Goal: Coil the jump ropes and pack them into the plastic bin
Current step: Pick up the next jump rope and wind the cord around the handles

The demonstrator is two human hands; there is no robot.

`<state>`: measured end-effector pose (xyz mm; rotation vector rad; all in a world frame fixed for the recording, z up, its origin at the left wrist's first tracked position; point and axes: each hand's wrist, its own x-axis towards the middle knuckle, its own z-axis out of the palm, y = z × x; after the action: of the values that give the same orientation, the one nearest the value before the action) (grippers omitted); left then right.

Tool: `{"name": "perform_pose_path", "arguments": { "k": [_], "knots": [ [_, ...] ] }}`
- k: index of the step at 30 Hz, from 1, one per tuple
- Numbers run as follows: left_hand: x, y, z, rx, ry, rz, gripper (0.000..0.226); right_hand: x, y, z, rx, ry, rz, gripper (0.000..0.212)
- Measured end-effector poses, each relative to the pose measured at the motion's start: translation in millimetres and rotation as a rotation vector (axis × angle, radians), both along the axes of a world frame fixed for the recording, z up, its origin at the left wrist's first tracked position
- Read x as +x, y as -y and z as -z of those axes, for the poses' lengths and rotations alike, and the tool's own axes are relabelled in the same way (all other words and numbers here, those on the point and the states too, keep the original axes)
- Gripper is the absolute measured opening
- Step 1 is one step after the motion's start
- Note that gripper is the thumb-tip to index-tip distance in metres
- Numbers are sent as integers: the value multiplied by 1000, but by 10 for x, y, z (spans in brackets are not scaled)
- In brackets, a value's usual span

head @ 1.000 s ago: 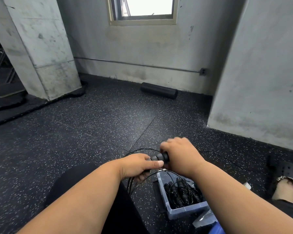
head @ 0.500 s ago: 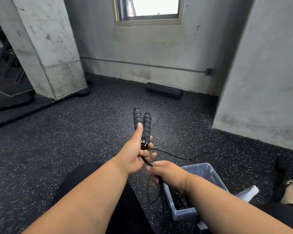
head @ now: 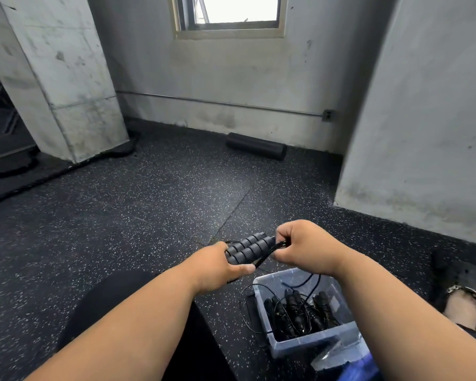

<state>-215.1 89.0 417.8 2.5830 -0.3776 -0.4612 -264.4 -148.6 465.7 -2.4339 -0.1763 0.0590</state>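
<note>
My left hand (head: 222, 266) grips the two black ribbed handles of a jump rope (head: 249, 248), held side by side and pointing up to the right. Against the handles' far end, my right hand (head: 304, 244) pinches the thin black cord. The cord hangs down from both hands toward the clear plastic bin (head: 311, 343) on the floor at lower right. Several black jump ropes (head: 300, 312) lie tangled inside the bin, and one cord loop spills over its left wall.
A black foam roller (head: 256, 145) lies by the back wall. A concrete pillar (head: 63, 78) stands at left and a concrete wall (head: 423, 119) at right. A thick black rope (head: 66, 169) runs along the floor at left. A foot in a black clog (head: 460, 292) rests at the right.
The handles have come down from pointing upright to lying across, lower in front of me. My right hand rose from near the bin to the handles' end, holding the cord.
</note>
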Motion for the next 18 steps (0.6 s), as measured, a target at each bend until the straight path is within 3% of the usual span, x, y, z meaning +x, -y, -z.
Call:
{"name": "perform_pose_path", "arguments": {
  "k": [6, 12, 15, 18],
  "knots": [
    [-181, 102, -58, 212, -101, 309, 67, -15, -117, -188, -50, 19, -116, 16],
    [-502, 361, -61, 101, 63, 557, 53, 161, -198, 30, 37, -180, -161, 18],
    [-513, 343, -83, -62, 70, 531, 65, 193, -35, 188, 305, -379, -85, 17],
    [-485, 244, -178, -330, -45, 422, 61, 121, 128, 289, 827, -617, 30, 12]
  ]
}}
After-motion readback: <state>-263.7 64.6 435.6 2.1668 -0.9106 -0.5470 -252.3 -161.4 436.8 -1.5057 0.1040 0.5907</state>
